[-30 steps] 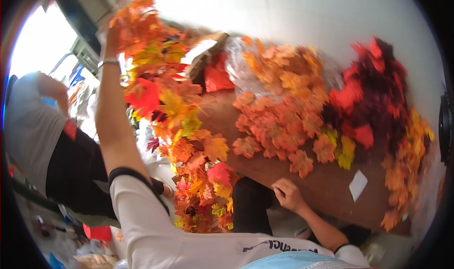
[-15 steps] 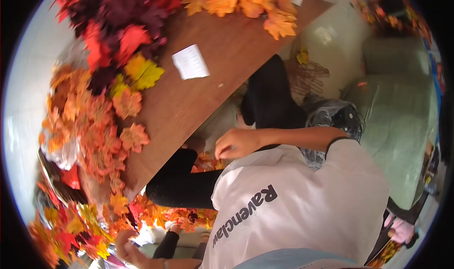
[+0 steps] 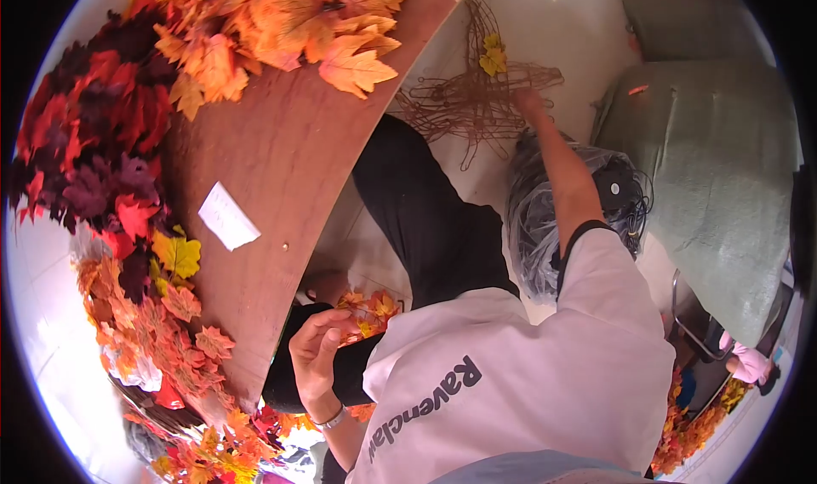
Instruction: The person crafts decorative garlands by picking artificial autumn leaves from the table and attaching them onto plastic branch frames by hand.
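My left hand (image 3: 313, 352), with a bracelet at the wrist, is raised beside the table's near edge, fingers bent and thumb apart, nothing visible between them. My right arm stretches out to the floor, where my right hand (image 3: 529, 105) touches the right side of a pile of thin brown wire-like stems (image 3: 468, 101); its fingers are too small and blurred to make out. A yellow leaf (image 3: 493, 56) lies on that pile. Orange leaves (image 3: 370, 309) hang or lie just beyond my left hand.
The brown table (image 3: 281, 160) bears orange leaves (image 3: 281, 24), dark red leaves (image 3: 94, 126), coral leaves (image 3: 145, 322), a yellow leaf (image 3: 177, 254) and a white paper (image 3: 228, 216). On the floor are a clear plastic bag (image 3: 536, 220) and large green wrapped bales (image 3: 698, 169). A person in pink (image 3: 749, 365) is far right.
The view has swung to the right. My left hand has left the hanging leaf garland and come back near my body. My right hand has gone from my lap out to the brown stems.
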The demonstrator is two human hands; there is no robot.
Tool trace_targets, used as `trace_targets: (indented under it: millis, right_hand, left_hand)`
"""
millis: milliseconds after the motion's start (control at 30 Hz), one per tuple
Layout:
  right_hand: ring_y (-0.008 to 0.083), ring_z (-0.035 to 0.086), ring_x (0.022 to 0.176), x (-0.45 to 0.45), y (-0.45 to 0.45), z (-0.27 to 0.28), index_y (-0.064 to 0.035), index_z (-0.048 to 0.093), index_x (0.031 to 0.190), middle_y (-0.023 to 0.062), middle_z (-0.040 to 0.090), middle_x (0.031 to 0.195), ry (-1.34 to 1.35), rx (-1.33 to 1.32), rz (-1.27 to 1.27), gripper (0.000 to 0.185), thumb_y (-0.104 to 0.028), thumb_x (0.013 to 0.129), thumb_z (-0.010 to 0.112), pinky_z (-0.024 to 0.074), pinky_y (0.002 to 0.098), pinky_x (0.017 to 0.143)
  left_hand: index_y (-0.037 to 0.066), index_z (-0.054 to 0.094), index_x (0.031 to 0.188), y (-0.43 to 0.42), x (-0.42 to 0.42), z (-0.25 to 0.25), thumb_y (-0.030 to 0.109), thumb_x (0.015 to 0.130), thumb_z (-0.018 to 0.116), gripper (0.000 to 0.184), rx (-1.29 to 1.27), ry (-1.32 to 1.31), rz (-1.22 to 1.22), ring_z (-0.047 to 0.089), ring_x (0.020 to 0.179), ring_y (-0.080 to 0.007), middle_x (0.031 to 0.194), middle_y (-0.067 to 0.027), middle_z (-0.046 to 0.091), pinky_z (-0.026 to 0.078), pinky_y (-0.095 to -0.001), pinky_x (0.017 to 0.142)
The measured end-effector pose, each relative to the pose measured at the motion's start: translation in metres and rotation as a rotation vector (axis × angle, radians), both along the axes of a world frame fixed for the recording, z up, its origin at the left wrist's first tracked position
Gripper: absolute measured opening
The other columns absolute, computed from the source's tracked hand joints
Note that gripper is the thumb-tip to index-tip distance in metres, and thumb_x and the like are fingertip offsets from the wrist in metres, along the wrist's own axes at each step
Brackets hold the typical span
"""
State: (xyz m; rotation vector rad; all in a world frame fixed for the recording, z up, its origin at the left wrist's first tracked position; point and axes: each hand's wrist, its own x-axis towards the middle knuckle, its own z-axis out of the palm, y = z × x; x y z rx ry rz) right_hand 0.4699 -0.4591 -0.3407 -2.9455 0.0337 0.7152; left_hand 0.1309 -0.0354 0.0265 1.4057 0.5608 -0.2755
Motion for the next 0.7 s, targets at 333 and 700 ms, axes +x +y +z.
trace_targets:
  millis: [333,700]
  right_hand:
    - [0.0331,0.057,0.092,-0.019,0.064,-0.072,-0.0067,0.063,0.094,0.0156,0.062,0.094,-0.034,0.298,-0.02,0.024,-0.017,0.073,0.056,0.046,0.0416,0.077]
    - [0.0227,0.061,0.069,-0.027,0.075,-0.035,-0.0138,0.065,0.098,0.0099,0.062,0.069,0.284,0.548,0.364,0.026,-0.02,0.073,0.06,0.0473,0.0322,0.063]
  left_hand:
    - [-0.007,0.054,0.1,-0.036,0.013,-0.029,0.015,0.087,0.053,0.026,-0.024,0.166,0.072,0.058,0.079,-0.0141,0.085,-0.0107,0.061,0.045,-0.0247,0.076]
    - [-0.007,0.056,0.099,-0.066,0.067,-0.029,0.008,0.087,0.053,0.019,-0.047,0.124,-0.029,0.058,0.079,-0.0148,0.083,-0.011,0.061,0.045,-0.0234,0.073]
